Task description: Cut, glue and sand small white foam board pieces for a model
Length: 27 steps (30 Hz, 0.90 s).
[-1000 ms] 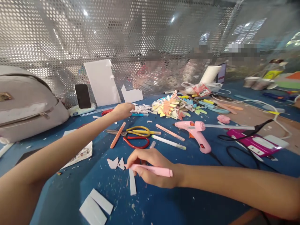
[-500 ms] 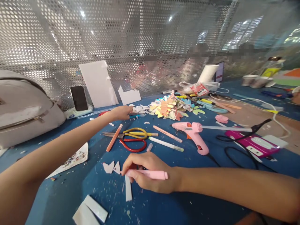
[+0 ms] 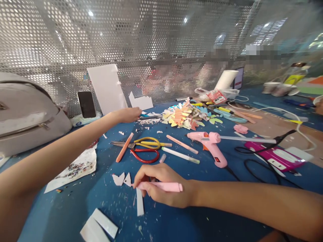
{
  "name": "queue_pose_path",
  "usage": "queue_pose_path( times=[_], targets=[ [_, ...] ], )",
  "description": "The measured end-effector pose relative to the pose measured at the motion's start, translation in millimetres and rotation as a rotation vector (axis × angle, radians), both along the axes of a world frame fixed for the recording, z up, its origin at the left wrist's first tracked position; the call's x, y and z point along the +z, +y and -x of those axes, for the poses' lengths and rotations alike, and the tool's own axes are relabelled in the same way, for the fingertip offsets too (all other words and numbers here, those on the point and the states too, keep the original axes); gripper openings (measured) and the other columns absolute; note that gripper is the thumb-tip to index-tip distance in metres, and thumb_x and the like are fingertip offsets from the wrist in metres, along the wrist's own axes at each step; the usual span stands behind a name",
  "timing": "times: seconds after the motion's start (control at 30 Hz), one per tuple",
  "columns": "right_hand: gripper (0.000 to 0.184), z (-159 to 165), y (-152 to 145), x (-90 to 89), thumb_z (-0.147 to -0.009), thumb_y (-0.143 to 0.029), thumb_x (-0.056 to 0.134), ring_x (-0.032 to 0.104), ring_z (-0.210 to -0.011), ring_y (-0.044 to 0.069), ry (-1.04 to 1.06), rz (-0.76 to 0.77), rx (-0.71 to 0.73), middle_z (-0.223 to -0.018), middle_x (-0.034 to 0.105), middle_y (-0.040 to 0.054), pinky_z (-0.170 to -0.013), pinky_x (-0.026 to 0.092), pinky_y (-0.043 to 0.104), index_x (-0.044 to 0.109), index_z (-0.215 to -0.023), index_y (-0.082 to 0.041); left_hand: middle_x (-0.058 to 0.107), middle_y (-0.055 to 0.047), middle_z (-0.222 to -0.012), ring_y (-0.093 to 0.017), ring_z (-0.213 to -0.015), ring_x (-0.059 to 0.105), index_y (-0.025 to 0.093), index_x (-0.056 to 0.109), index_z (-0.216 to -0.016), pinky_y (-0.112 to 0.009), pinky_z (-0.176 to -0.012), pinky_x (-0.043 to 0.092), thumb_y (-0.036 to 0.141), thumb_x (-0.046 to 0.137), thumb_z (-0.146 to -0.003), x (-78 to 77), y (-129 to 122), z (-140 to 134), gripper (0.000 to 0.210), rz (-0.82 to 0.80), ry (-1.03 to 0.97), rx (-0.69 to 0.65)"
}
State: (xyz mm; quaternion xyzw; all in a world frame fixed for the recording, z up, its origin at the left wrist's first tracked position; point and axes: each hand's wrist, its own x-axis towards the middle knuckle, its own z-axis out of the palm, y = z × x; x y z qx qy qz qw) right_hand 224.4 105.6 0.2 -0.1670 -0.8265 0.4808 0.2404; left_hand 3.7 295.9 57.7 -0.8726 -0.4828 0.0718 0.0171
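Note:
My right hand is closed round a pink marker, its tip down by a small white paper triangle. Beside that triangle lies a second torn paper piece, and a white paper strip is just below the fingers. My left hand stretches far forward with its fingers bent together. At its fingertips are slim blue and dark pen-like items; whether they are gripped cannot be made out. White paper crumbs are scattered below them.
Scissors, an orange marker and a green-tipped marker lie mid-table. A pink glue gun with a cable rests to the right. Behind is a pile of coloured paper cutouts. A backpack stands left, near a phone.
My left hand has shifted slightly up and back beside the white scraps, and a dark slim item now shows at its fingertips. My right hand stays almost still with the pink marker.

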Motion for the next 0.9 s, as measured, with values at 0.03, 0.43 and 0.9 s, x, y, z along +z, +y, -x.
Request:
queue_pose_path(
  times=[0.03,0.43,0.9],
  targets=[
    [0.018,0,0,-0.3,-0.093,-0.018,0.05,0.059,-0.063,0.009,0.0,0.006,0.002,-0.076,0.066,-0.0008,-0.059,0.045,0.018,0.066,-0.1,-0.017,0.062,-0.009,-0.123,-0.022,-0.106,0.064,0.017,0.059,-0.122,-0.044,-0.09,0.056,0.036,0.061,-0.097,2.6,-2,4,0.032,0.001,-0.01,0.019],
    [0.018,1,0,1.7,-0.092,-0.016,0.048,0.06,-0.064,0.009,0.012,0.027,0.007,-0.076,0.066,-0.0005,-0.06,0.046,0.017,0.065,-0.099,-0.016,0.065,-0.007,-0.115,-0.021,-0.098,0.066,0.015,0.061,-0.118,-0.04,-0.085,0.057,0.039,0.061,-0.097,-8.1,-24,-37,0.032,-0.035,-0.198,0.052],
    [0.018,1,0,2.6,-0.09,-0.013,0.049,0.062,-0.064,0.01,-0.002,0.009,-0.006,-0.074,0.065,-0.0021,-0.06,0.046,0.018,0.066,-0.097,-0.017,0.063,-0.009,-0.122,-0.022,-0.105,0.064,0.016,0.061,-0.12,-0.043,-0.09,0.056,0.037,0.062,-0.096,-24.7,-12,-89,0.032,0.078,-0.118,-0.054]
  ],
)
